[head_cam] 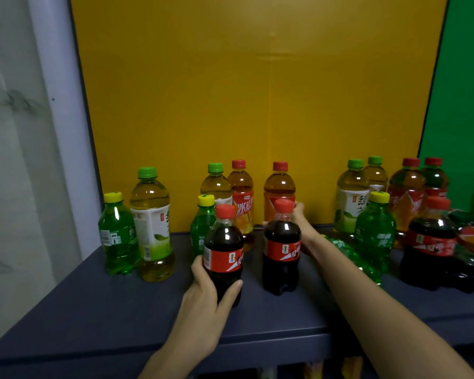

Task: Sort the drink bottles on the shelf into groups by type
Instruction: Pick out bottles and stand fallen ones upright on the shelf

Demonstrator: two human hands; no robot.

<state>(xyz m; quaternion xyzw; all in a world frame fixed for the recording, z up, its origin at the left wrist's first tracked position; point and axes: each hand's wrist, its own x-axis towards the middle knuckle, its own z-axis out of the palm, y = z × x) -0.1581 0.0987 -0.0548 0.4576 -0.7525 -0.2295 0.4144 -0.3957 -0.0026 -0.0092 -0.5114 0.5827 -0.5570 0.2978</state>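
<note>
**COLA GROUPING: LEFT HAND ON BOTTLE, RIGHT-HAND GRASP UNCONFIRMED**

Clock directions are read on the shelf plane, with 12 o'clock toward the yellow back panel [257, 91].

1. Task item. The near cola bottle [223, 258] stands upright at the front centre of the shelf [93, 310], long axis vertical. It holds dark liquid up to the shoulder and its red cap is on.
2. Left hand [208, 294]. It approaches from 6 o'clock and grasps the lower body of this bottle, with the thumb on the right side and the fingers wrapped around the left.
3. Key relation. The second cola bottle [282, 250] stands upright at 3 o'clock, near but apart. Judgement: a short sideways move would be enough to pair the two.
4. Right hand [303, 225]. It reaches past the second cola bottle at 1 o'clock, with the fingers curled at neck height. The iced tea bottle [279, 187] holds amber liquid and stands directly behind at 12 o'clock. Which of these two bottles the hand holds cannot be determined.
5. Surroundings. A green soda bottle [203, 228] stands at 11 o'clock, just beside the near cola bottle. A green tea bottle [152, 220] with pale yellow-green contents stands at 9 o'clock. A third cola bottle [430, 250] stands far out at 3 o'clock among mixed types, so the sort appears incomplete.
</note>
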